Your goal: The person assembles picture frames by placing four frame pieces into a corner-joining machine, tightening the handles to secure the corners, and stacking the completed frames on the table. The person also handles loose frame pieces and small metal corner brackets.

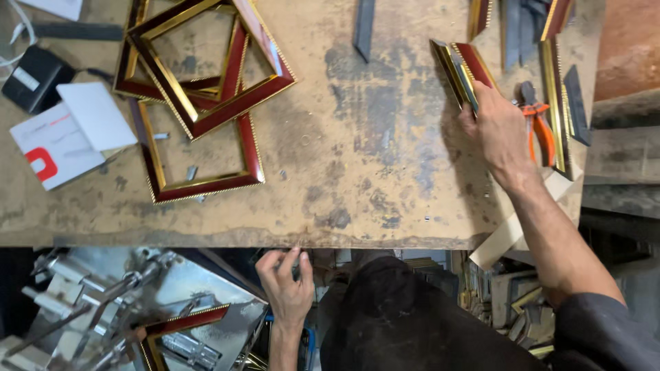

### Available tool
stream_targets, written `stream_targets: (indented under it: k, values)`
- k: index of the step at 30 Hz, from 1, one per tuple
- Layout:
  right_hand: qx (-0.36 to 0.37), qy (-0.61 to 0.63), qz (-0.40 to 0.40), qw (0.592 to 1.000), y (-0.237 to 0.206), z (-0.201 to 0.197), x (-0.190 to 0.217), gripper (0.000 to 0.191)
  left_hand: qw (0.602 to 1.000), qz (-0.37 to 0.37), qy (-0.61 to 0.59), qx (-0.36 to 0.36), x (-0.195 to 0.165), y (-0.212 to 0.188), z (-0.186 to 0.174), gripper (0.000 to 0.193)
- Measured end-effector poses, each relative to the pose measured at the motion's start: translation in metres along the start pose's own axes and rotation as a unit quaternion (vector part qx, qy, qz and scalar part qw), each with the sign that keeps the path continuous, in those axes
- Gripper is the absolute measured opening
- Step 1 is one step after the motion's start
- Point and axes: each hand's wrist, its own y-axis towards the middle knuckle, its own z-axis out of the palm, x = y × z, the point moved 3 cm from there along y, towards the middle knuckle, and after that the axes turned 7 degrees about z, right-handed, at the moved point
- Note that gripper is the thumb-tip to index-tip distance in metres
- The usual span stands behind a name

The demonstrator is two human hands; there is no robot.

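Worn, stained workbench (357, 158) stretches under me, with finished red-and-gold frames (199, 89) stacked at its far left. My right hand (500, 134) clasps a bundle of red-and-gold moulding pieces (462, 69), their long axis running away from me, tilted up-left. My left hand (287, 285) hangs loosely curled and empty below the bench's near edge.

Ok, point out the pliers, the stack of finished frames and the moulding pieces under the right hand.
pliers (543, 134), head view, on an orange handle
stack of finished frames (206, 120), head view, on the top frame's lower corner
moulding pieces (464, 69), head view, on the gold edge above the right hand (502, 134)

Even soft light, sharp focus
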Motion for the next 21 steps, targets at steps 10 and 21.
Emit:
stream_targets:
  k: [10,21]
  values:
    - [0.469,0.555,0.159,0.669,-0.177,0.018,0.238,0.033,0.99,0.09,0.109,-0.023,-0.014,-0.028,-0.053,0.042]
    - [0.132,0.219,-0.438,0.862,-0.251,0.017,0.478,0.052,0.873,-0.328,-0.003,-0.362,0.052,-0.285,-0.212,0.05]
